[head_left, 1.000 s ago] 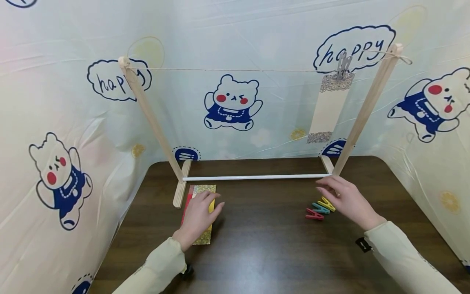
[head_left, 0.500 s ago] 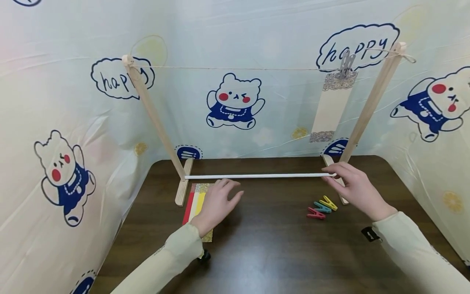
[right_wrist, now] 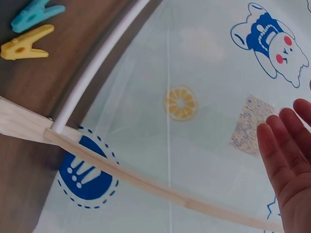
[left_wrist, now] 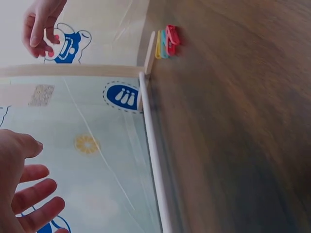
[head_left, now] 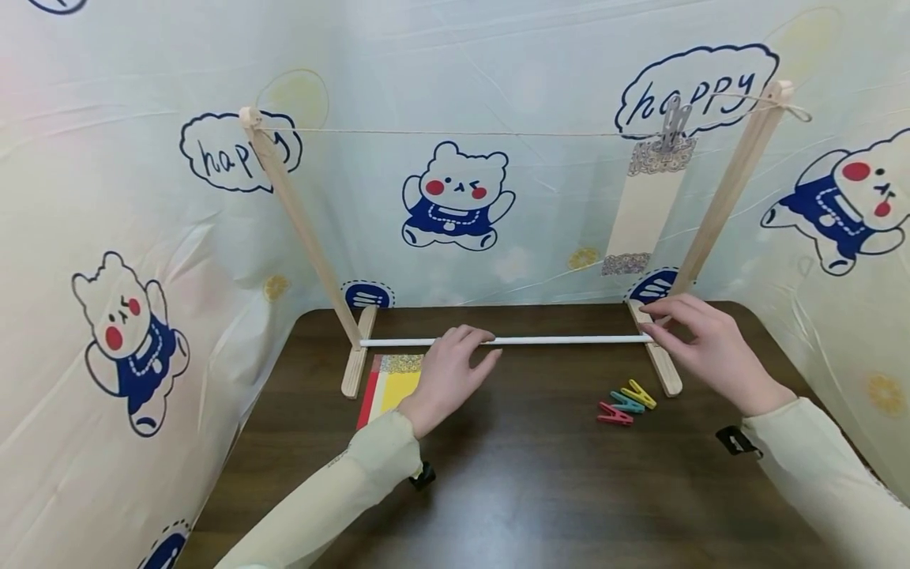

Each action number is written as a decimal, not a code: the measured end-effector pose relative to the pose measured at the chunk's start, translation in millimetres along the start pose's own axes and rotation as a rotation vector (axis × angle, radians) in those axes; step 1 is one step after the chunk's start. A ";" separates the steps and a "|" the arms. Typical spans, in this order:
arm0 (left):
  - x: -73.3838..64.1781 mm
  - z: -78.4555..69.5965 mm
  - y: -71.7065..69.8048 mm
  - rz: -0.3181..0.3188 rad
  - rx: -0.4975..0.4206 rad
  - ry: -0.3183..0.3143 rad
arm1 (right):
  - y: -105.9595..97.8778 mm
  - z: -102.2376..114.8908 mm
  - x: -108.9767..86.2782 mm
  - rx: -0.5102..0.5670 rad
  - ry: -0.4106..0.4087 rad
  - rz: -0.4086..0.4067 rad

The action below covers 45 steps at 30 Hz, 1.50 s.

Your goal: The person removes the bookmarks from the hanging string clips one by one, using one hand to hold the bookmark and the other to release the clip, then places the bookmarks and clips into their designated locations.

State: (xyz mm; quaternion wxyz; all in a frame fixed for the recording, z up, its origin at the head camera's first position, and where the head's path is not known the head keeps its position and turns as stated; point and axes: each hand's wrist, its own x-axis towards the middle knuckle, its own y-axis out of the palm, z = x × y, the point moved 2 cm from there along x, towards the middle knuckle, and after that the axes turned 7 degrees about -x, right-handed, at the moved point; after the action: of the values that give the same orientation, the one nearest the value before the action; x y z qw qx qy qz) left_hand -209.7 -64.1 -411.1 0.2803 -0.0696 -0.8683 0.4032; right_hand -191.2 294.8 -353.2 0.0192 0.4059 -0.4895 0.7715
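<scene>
My left hand point(head_left: 451, 375) hovers with relaxed fingers in front of the white rod point(head_left: 569, 341), above the strips' right edge. In the left wrist view its spread fingers point(left_wrist: 36, 198) hold nothing. My right hand point(head_left: 704, 348) is beside the right wooden post point(head_left: 735, 182); no object shows in it in the right wrist view. Flat strips point(head_left: 400, 386) in red, pale and yellow, with patterned ends, lie partly under my left forearm. A cream strip point(head_left: 643, 209) with patterned ends hangs from the string point(head_left: 426, 132) by a grey clothespin point(head_left: 674, 126).
Three loose clothespins, one red point(head_left: 614, 415), one teal point(head_left: 628, 401) and one yellow point(head_left: 638, 393), lie on the dark wooden table point(head_left: 540, 490). The left wooden post point(head_left: 302, 229) stands on a foot. Behind everything hangs a printed curtain point(head_left: 554, 63).
My left hand has moved right and farther from me, off the strips. My right hand has shifted slightly right and up along the post's base. The clothespins and hanging strip stay put.
</scene>
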 end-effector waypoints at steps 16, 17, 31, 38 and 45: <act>37.9 -26.9 7.5 -0.037 -0.091 0.078 | -27.1 0.8 28.8 0.016 -0.037 -0.086; 40.8 -29.4 7.2 -0.039 -0.096 0.084 | -28.6 1.1 31.2 0.021 -0.034 -0.091; 72.7 -52.1 16.7 -0.012 -0.160 0.069 | -56.5 5.2 65.2 -0.008 0.019 -0.120; 90.5 -62.3 20.8 -0.041 -0.272 0.072 | -77.3 2.7 82.5 -0.059 0.074 -0.144; 106.5 -72.0 22.4 -0.072 -0.324 0.072 | -91.6 -1.2 99.7 -0.099 0.126 -0.137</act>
State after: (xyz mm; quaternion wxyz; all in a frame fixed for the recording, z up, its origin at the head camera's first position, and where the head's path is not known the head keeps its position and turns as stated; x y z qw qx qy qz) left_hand -261.6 35.4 -344.5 0.3105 -0.0972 -0.9133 0.2450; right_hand -219.6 306.7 -221.3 0.1228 0.3875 -0.4960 0.7673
